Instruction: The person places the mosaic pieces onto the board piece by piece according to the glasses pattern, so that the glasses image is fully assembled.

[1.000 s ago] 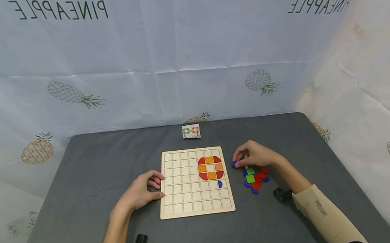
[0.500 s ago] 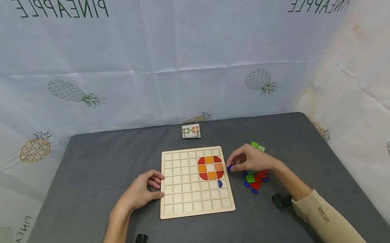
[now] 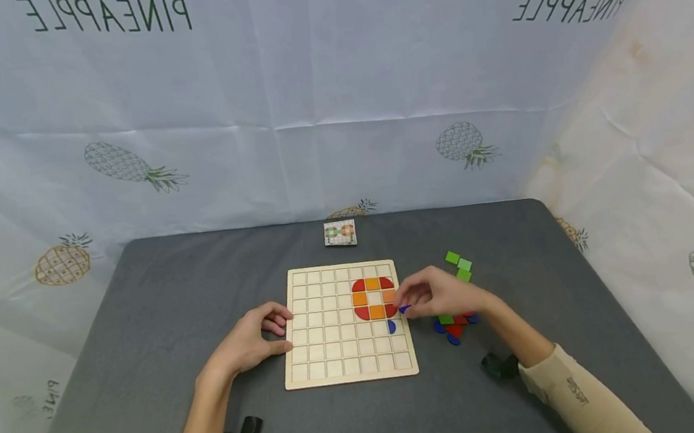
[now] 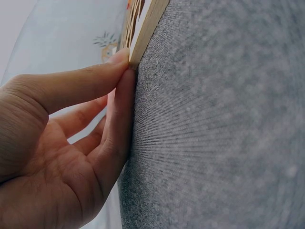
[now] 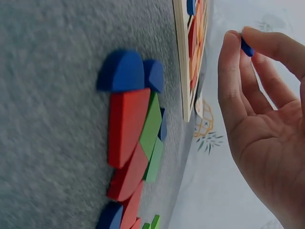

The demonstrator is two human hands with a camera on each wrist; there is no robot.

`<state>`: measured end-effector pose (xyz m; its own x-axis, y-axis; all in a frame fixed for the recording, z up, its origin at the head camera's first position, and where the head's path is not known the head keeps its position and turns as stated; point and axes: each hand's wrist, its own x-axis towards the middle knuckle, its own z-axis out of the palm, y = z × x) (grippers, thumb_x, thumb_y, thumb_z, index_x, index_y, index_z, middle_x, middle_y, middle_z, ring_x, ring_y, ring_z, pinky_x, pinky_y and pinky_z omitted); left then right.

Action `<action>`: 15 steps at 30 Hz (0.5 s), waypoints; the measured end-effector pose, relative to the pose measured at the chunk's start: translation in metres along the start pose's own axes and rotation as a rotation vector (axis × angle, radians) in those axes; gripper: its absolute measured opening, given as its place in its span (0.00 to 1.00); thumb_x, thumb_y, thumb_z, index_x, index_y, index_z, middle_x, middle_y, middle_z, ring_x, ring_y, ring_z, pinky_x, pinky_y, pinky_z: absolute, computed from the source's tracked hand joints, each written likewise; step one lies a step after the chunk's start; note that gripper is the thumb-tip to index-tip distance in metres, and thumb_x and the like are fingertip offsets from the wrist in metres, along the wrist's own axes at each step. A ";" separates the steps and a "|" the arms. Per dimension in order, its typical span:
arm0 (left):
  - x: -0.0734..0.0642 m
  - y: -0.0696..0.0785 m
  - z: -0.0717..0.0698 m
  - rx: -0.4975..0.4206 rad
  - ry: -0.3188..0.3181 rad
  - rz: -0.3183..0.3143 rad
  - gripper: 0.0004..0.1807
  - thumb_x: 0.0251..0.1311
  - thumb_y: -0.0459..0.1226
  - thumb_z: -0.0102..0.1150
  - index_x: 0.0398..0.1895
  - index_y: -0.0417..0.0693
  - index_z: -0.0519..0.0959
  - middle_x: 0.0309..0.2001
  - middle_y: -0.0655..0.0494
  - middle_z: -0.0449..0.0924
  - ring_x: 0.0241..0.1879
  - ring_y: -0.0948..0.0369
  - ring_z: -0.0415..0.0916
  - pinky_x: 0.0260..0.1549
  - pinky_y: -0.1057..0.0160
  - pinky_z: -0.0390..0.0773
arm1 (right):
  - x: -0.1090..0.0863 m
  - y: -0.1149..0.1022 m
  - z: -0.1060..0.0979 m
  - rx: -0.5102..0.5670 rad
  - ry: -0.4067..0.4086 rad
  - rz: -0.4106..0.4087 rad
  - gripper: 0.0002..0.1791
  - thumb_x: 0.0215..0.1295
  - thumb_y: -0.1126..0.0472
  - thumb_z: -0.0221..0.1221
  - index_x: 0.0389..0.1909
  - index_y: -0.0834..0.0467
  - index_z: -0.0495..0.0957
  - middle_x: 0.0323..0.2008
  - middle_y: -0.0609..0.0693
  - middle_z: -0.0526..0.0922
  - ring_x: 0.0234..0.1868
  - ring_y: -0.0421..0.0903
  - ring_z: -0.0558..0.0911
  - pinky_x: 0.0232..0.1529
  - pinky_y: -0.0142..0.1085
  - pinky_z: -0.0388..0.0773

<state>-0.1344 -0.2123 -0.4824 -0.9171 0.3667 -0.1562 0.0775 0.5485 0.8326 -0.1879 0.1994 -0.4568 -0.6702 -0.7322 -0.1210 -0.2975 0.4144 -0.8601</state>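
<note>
A wooden grid board (image 3: 332, 354) lies flat on the table. My left hand (image 3: 247, 343) holds its left edge; in the left wrist view the thumb and a finger of that hand (image 4: 71, 143) pinch the board's corner (image 4: 147, 28). On the board, red and orange pieces (image 3: 373, 285) form a ring at the upper right, with a blue half-round piece (image 3: 391, 327) below it. My right hand (image 3: 442, 292) is over the board's right edge, pinching a small blue piece (image 3: 404, 309) between thumb and fingertip. The right wrist view shows this blue piece (image 5: 247, 47) held off the table.
Beside the board's right edge lies a pile of loose red pieces (image 3: 455, 331), green pieces (image 3: 445, 319) and blue pieces (image 3: 453, 340). More green pieces (image 3: 453, 257) lie behind the right hand. A small pattern card (image 3: 340, 233) is at the back of the grey table (image 3: 228, 261).
My right hand has moved left from the pile to the board's right edge, carrying the blue piece, uncovering green pieces behind it. The left hand has stayed on the board.
</note>
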 end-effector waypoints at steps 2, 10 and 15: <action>0.000 0.000 0.000 0.001 0.000 -0.002 0.23 0.59 0.29 0.78 0.56 0.40 0.80 0.49 0.48 0.81 0.47 0.58 0.78 0.48 0.64 0.81 | 0.000 0.000 0.003 0.008 -0.021 0.012 0.10 0.70 0.66 0.71 0.50 0.63 0.87 0.43 0.57 0.91 0.39 0.39 0.87 0.44 0.29 0.90; -0.001 0.001 0.001 0.000 0.001 -0.007 0.23 0.59 0.29 0.78 0.56 0.40 0.80 0.49 0.47 0.80 0.47 0.57 0.78 0.48 0.63 0.81 | -0.001 -0.002 0.018 -0.028 -0.124 0.014 0.07 0.69 0.65 0.72 0.46 0.59 0.90 0.41 0.53 0.93 0.38 0.36 0.88 0.44 0.30 0.90; -0.001 0.000 0.001 -0.003 0.002 -0.002 0.23 0.59 0.29 0.78 0.56 0.39 0.80 0.49 0.47 0.80 0.47 0.57 0.78 0.47 0.63 0.81 | 0.001 -0.003 0.025 -0.051 -0.147 0.030 0.07 0.70 0.63 0.72 0.46 0.58 0.90 0.40 0.52 0.93 0.38 0.36 0.89 0.44 0.29 0.89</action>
<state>-0.1327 -0.2116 -0.4828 -0.9181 0.3642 -0.1565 0.0748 0.5469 0.8339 -0.1707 0.1843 -0.4666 -0.5735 -0.7889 -0.2207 -0.3156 0.4614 -0.8291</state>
